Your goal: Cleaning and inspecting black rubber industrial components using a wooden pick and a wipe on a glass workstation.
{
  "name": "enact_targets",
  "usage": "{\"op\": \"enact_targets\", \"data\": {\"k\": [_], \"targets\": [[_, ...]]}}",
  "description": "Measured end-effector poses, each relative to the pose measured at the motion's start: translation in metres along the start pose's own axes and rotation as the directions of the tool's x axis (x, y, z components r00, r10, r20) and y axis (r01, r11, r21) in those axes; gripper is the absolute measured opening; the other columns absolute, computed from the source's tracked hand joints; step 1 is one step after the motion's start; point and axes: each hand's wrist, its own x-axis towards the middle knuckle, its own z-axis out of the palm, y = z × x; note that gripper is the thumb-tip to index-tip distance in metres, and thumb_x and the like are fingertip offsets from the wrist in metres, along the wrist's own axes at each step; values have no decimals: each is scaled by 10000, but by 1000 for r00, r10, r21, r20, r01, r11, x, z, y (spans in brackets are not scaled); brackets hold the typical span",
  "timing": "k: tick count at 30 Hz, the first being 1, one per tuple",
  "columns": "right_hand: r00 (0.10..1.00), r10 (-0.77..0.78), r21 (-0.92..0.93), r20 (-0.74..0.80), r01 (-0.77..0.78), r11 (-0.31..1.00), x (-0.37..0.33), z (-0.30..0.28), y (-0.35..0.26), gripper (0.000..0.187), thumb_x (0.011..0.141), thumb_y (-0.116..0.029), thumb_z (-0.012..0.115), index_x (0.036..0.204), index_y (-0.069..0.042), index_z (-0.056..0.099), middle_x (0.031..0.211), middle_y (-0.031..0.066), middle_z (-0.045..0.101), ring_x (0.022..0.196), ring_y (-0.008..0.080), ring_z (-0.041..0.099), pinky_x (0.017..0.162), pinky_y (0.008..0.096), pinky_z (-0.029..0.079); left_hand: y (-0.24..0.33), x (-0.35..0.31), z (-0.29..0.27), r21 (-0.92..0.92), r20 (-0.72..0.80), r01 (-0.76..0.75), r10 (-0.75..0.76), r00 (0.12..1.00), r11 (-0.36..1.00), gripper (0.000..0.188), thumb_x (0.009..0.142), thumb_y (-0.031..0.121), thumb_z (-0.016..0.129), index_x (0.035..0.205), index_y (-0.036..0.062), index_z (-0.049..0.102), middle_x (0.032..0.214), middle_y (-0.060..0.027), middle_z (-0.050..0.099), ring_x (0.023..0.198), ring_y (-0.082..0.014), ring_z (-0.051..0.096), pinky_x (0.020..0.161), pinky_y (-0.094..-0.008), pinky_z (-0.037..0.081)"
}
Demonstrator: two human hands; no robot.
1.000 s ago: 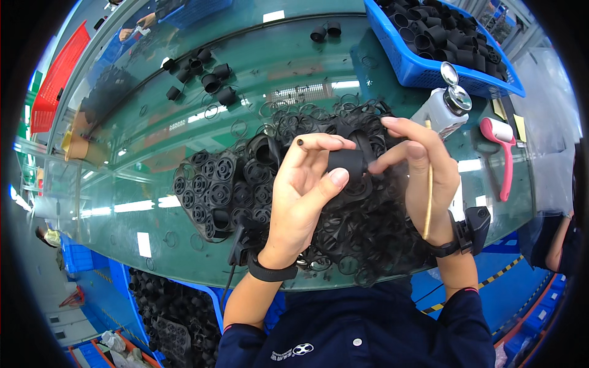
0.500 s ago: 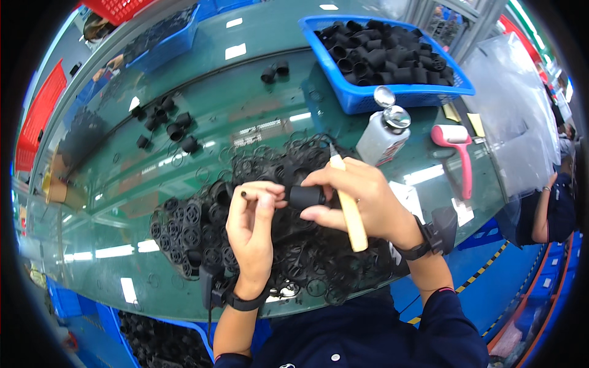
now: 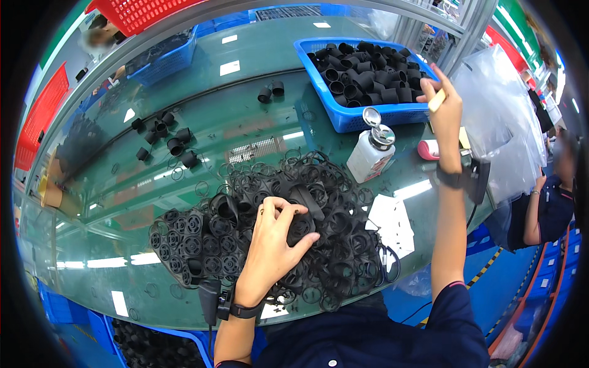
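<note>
Over the pile of black plastic parts (image 3: 331,245), my left hand (image 3: 267,251) has its thumb and index finger curled round a black round part (image 3: 299,228); the grip is partly hidden. My right hand (image 3: 450,113) is raised at the right side of a blue basket (image 3: 350,119) heaped with short black cylinders (image 3: 374,73). In it sits a pale-yellow-handled tool (image 3: 437,100), its handle end showing between the fingers; the slim metal tip is hidden. No cylinder shows in the right hand.
Right of the pile stands a white pump bottle (image 3: 372,153) with its lid up. A pink-handled roller (image 3: 427,149), a white sheet (image 3: 391,227) and scissors (image 3: 388,260) lie nearby. Loose cylinders (image 3: 175,146) rest at left. Another person (image 3: 555,202) is at far right.
My right hand has moved up and right to the basket with the tool, and the black cylinder has left its fingers. My left hand has lowered onto the pile.
</note>
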Motion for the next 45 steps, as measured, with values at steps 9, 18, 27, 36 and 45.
{"op": "enact_targets", "data": {"k": [9,18,27,36,45], "targets": [[820,-253,461,513,-15,887,-140,65,-89,106,791,-76,639,757,-22,555,633,111,523,594,265,534,528,332,412,-2,0,-4,-71,-127,69,-77,989,995,270,677,21,708,929,-6,616,853,-55,514,664,-129,497,601,-244,424],[608,-293,532,738,-257,807,-153,69,-74,354,764,-82,690,1098,-33,582,969,80,604,907,187,568,828,305,459,-13,4,-9,-760,27,302,-437,899,575,219,840,70,615,1033,-33,618,978,-52,625,862,-89,563,804,-220,426],[644,-302,511,703,-162,844,-158,67,-80,392,707,5,648,1091,-39,582,899,63,568,805,158,546,739,276,460,-12,4,-9,-807,-27,237,-434,900,541,264,831,107,643,1056,23,532,968,-50,590,889,-101,546,807,-246,429],[749,-111,463,654,-280,841,-165,66,-82,322,715,28,597,1032,-29,584,813,44,530,668,100,527,623,225,441,-8,5,2,-102,-192,-117,96,977,988,547,622,36,750,1109,38,502,1053,-128,493,960,-288,519,805,-352,442],[717,-164,611,677,-423,669,-154,60,-81,188,874,-87,540,1035,11,552,854,60,550,746,112,533,695,229,442,-6,4,-4,-171,-258,-127,80,963,977,347,661,-24,641,999,-1,569,1004,-123,549,957,-237,540,841,-319,432]]}}
